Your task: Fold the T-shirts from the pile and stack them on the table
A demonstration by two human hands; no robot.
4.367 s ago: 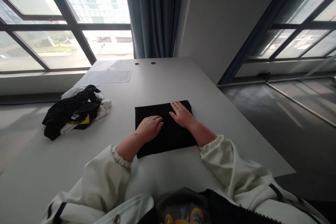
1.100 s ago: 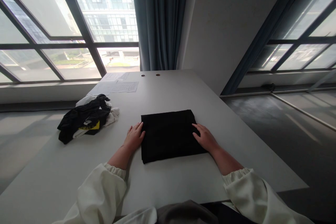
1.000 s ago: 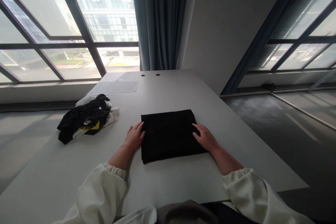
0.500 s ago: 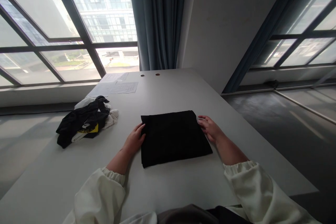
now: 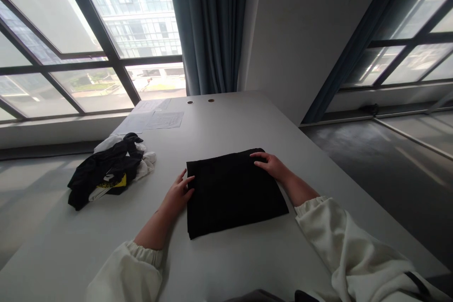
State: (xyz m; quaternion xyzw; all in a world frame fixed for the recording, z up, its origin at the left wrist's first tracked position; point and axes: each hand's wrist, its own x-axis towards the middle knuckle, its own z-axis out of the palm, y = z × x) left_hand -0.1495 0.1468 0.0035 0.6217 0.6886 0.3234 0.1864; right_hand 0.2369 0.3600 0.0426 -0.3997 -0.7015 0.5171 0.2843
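Note:
A black folded cloth, perhaps a garment point(image 5: 233, 196), lies flat on the white table point(image 5: 226, 259) in front of me. At its left edge rests my left hand point(image 5: 178, 192), fingers apart, a couple of fingertips over the fabric. My right hand point(image 5: 272, 166) lies across the far right corner with its fingers stretched out on top of the cloth. Neither hand is closed round the fabric. Which kind of garment it is, I cannot tell.
To the left is a crumpled pile of clothes point(image 5: 108, 167) in black, white and yellow. Printed papers point(image 5: 164, 120) lie farther back near the window. Two round cable holes sit by the table's far end, before a blue curtain point(image 5: 210, 33).
My right hand has moved from beside the cloth's right edge onto its far right corner. My left hand's fingers have spread a little. The view has shifted slightly.

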